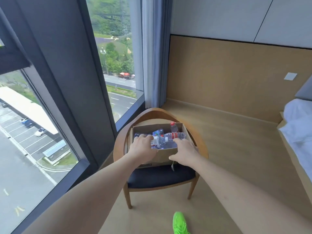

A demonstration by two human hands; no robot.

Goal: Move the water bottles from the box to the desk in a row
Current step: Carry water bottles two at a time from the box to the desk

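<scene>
Head view: the box (157, 155) on the chair (160, 176) is reached into; left hand (143, 146) rests uncurled on bottles (166, 138), right hand (184, 153) pinches the 6 o'clock wall. Loose bottles could be knocked out.

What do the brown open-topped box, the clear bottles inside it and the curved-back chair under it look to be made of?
Brown open-topped box: apparently corrugated cardboard, matte, with thin folded walls. Clear bottles: likely thin transparent plastic, glossy, ribbed, with printed labels; one has a red cap. Curved-back chair: seemingly varnished bent wood showing grain; its dark seat pad looks like leather or vinyl, unclear which.
</scene>
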